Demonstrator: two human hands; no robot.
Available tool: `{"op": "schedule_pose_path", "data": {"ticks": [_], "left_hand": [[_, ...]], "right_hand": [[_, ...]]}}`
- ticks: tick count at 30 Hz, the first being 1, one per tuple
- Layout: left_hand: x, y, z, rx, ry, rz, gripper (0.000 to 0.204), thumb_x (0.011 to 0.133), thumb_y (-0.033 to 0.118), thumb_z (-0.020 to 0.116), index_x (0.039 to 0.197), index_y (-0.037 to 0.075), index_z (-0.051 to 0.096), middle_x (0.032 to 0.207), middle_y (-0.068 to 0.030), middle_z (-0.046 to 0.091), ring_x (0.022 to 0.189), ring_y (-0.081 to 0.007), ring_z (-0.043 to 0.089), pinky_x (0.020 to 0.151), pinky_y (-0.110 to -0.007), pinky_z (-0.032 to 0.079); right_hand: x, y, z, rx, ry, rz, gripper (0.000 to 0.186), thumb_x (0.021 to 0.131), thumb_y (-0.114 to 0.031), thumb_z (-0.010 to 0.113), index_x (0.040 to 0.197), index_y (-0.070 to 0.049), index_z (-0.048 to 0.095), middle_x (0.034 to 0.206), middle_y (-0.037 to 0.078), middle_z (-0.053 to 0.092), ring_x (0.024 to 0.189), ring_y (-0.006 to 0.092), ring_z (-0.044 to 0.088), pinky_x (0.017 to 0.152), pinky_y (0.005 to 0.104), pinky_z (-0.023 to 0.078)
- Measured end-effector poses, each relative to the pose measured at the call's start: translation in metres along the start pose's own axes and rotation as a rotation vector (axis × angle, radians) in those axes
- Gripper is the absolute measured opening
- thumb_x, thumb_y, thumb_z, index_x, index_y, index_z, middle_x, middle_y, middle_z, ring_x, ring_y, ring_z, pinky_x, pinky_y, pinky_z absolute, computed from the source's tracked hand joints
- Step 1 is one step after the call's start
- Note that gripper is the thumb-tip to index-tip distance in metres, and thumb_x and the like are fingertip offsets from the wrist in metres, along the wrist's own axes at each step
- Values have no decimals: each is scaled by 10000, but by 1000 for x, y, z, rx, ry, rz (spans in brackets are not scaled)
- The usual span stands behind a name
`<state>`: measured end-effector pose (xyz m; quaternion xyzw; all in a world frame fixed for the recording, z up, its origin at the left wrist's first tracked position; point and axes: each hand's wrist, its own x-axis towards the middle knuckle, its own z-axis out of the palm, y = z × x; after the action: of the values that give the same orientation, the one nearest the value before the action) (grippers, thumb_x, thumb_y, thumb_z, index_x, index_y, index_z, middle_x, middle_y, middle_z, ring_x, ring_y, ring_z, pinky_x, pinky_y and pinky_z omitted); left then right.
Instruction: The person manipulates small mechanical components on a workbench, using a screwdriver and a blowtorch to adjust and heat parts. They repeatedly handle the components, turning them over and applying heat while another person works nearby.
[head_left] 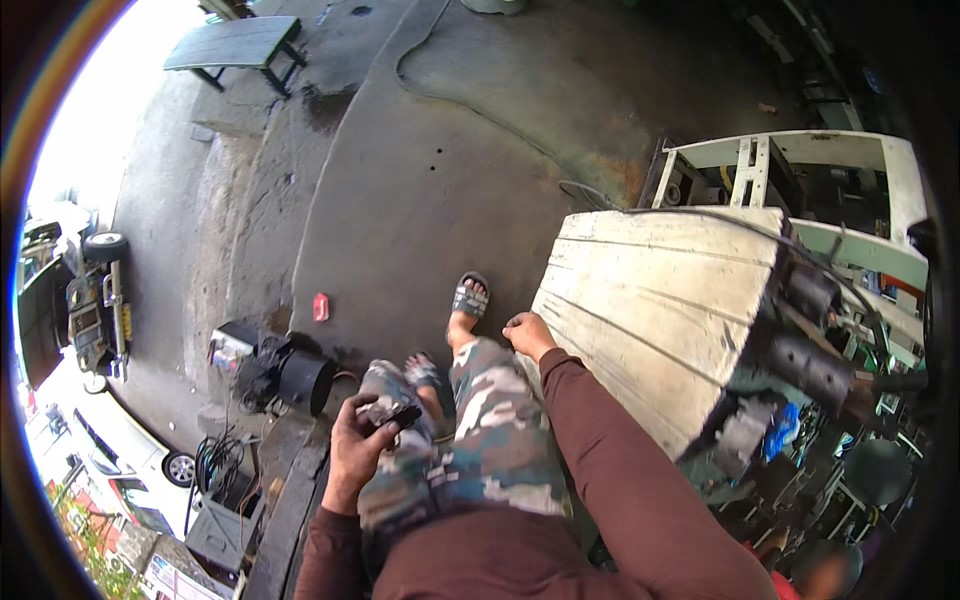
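My left hand (354, 446) is closed around a small dark, greasy-looking metal part (402, 413), held above my camouflage-clad left thigh. Its exact kind does not show. My right hand (530, 336) hangs just left of the wooden bench top (650, 310), near its left edge. Its fingers are curled together, and whatever they may hold is too small or hidden to make out. Below and left of my left hand runs a dark ledge (300, 500). A black cylindrical machine (306, 382) stands on the floor left of that hand.
A dark hose (480, 125) crosses the concrete floor toward the bench. Metal cylinders (810, 365) and cluttered parts fill the right side. A red object (321, 307) lies on the floor. Coiled cables (218, 465), a low table (235, 45) and parked vehicles (125, 460) are at left.
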<state>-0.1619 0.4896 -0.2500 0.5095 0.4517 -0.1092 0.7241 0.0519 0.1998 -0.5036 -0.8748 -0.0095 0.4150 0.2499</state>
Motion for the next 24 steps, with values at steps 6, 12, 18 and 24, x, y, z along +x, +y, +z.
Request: {"op": "schedule_pose_path", "data": {"ticks": [6,12,18,24], "left_hand": [[156,-29,11,57,-67,-173,593,859,15,845,1355,13,521,1063,-69,718,988,-144,677,851,-286,543],[237,-42,21,480,-269,-323,643,798,77,885,1355,25,568,983,-60,723,958,-159,675,884,-311,538],[277,-15,19,403,-302,-475,706,748,71,904,1343,-2,531,1024,-55,709,969,-137,659,916,-288,517],[288,-1,37,413,-402,-559,662,802,28,874,1371,-3,535,1018,-30,674,946,-97,616,846,-260,514]], "right_hand": [[146,59,23,368,102,322,136,914,-123,749,949,9,748,767,88,713,598,177,664,566,338,530],[272,164,79,-3,338,237,177,857,-190,772,934,-31,783,925,167,782,900,345,756,823,417,589],[351,218,110,-154,443,410,264,885,-240,755,1060,-43,765,1049,201,782,1023,387,747,909,463,590],[379,229,122,-185,543,494,414,882,-252,771,1205,-6,692,1115,263,754,1080,436,724,940,502,578]]}}
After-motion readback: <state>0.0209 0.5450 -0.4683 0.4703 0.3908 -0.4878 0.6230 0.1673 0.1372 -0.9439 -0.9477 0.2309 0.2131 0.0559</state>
